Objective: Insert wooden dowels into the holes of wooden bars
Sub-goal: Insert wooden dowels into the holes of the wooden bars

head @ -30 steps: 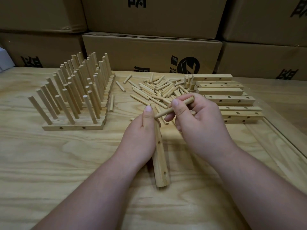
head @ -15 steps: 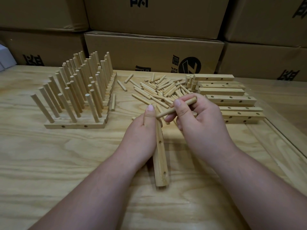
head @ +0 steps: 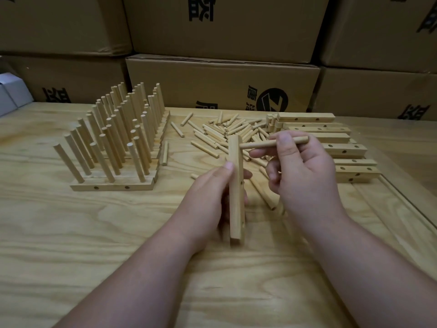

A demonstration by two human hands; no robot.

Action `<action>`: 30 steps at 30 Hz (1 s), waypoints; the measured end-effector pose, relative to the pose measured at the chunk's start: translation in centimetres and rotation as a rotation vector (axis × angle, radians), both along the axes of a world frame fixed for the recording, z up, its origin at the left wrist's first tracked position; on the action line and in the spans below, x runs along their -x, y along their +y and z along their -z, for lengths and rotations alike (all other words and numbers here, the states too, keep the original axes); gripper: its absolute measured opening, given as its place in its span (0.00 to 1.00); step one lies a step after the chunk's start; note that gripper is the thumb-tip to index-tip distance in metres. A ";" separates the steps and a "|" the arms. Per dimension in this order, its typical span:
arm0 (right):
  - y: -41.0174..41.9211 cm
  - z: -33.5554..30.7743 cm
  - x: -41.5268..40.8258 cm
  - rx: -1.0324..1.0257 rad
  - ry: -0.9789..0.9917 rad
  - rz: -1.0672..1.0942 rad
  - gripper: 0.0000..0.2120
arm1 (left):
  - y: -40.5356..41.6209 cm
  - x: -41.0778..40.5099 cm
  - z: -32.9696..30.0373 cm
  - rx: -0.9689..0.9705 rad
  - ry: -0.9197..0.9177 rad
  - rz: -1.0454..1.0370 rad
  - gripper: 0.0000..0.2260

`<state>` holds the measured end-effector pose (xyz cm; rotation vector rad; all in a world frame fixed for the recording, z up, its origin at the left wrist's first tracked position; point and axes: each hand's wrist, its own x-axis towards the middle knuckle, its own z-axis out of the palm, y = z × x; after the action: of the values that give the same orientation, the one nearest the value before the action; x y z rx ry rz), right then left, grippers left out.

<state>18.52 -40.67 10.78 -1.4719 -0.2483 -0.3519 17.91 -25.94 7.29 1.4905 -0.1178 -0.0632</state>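
My left hand [head: 208, 197] grips a wooden bar [head: 236, 185] near its middle, raised and turned on edge so its holes face right. My right hand [head: 300, 171] pinches a dowel [head: 274, 143] held level, its left tip touching the bar's right face near the far end. Whether the tip sits in a hole is hidden. A pile of loose dowels [head: 227, 133] lies behind the hands. A stack of bare bars [head: 331, 143] lies to the right. Finished bars with upright dowels [head: 118, 138] stand at the left.
Stacked cardboard boxes [head: 222, 84] wall off the back of the wooden table [head: 94, 245]. A white box [head: 11, 95] sits at the far left edge. A raised wooden frame edge [head: 406, 204] runs along the table's right side.
My left hand lifted the bar off the table and turned it on edge. My right hand swung the dowel level and brought its tip against the bar's far end.
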 end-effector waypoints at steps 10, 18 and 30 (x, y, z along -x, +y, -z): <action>0.0 0.9 -0.5 -0.124 0.089 -0.016 0.15 | 0.6 -0.7 -0.5 0.489 0.154 -0.164 0.19; 0.1 2.2 0.0 0.322 -0.128 0.007 0.05 | -0.2 -0.8 -0.5 0.510 0.213 -0.104 0.19; -0.2 2.7 0.0 0.249 -0.167 0.109 0.10 | 0.1 -0.6 -0.6 0.496 0.217 0.006 0.20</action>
<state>18.55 -40.87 8.10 -1.7073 -0.3562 -0.5481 18.49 -25.85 7.89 0.9810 0.0373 -0.1863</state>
